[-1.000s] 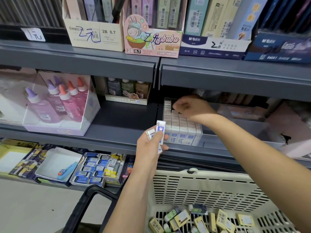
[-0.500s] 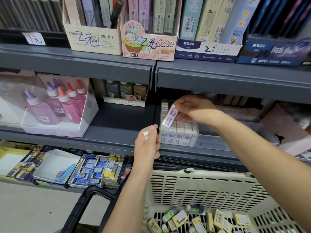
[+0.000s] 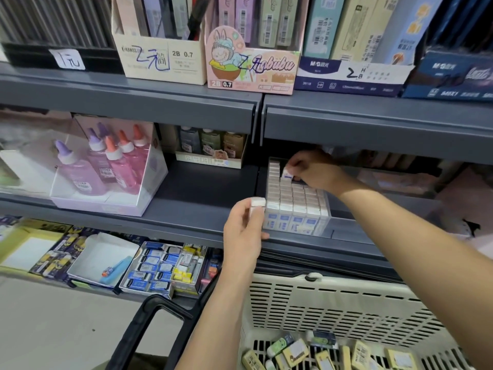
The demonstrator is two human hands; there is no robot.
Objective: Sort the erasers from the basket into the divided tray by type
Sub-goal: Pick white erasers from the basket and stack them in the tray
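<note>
A clear divided tray point(image 3: 328, 220) on the middle shelf holds rows of white erasers with blue sleeves point(image 3: 292, 197). My right hand point(image 3: 313, 170) reaches into the tray's back rows and pinches one white and blue eraser point(image 3: 286, 173), tilted into a gap there. My left hand point(image 3: 244, 232) hovers just left of the tray's front corner and grips another white eraser point(image 3: 256, 203). Below, the cream basket point(image 3: 333, 303) holds several loose erasers point(image 3: 296, 352) in yellow and green wrappers.
A pink box of glue bottles point(image 3: 106, 172) stands on the same shelf at the left. Pencil-lead boxes point(image 3: 250, 68) line the shelf above. On the lower shelf sits a tray of blue and yellow erasers point(image 3: 160, 271). The basket's black handle point(image 3: 144, 321) hangs at the left.
My right hand took one eraser from my left hand, carried it up and back, and now sets it into the tray's rear rows. My left hand stayed near the tray front.
</note>
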